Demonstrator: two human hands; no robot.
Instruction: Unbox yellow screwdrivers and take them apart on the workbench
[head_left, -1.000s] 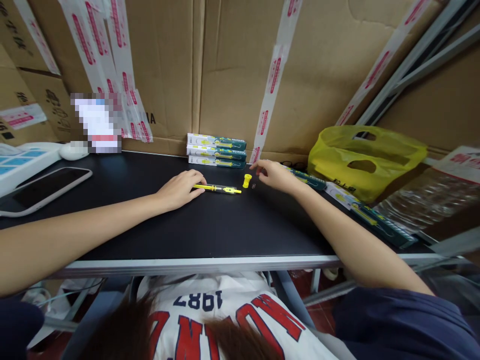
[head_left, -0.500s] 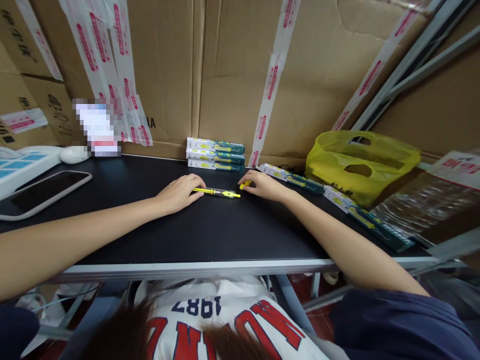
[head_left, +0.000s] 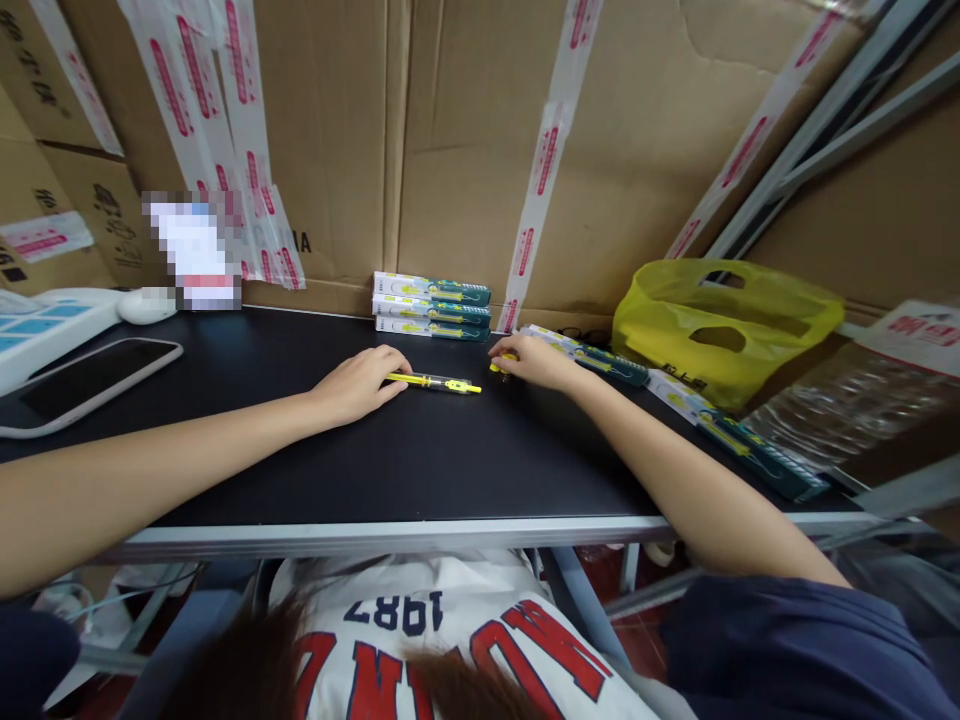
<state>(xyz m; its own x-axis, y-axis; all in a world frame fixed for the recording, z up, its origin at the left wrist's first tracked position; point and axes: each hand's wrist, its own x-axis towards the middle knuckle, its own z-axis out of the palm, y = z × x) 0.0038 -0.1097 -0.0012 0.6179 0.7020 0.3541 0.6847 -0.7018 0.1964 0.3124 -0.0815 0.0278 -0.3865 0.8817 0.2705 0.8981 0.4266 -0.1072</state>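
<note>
- While the left hand point(head_left: 364, 383) grasps the tube point(head_left: 450, 385) on the table point(head_left: 420, 465), the spool point(head_left: 496, 367) is apart, just right, not joined.
- Right hand point(head_left: 531, 362): fingers over the spool; cannot tell whether gripping.
- Far: box stack point(head_left: 433, 308); right: flat boxes point(head_left: 615, 366).

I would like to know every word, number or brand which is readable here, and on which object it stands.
"1987": white shirt, upside down from here.
"A": cardboard wall; the letter before seems cut by tape.
Red shirt letters: upside down, partly under hair; whole wording unreadable.
Too small or blurred: slim boxes, slim yellow item, yellow bag, clear pack's label, tape, left cartons.
Pixelated: patch at left.
</note>
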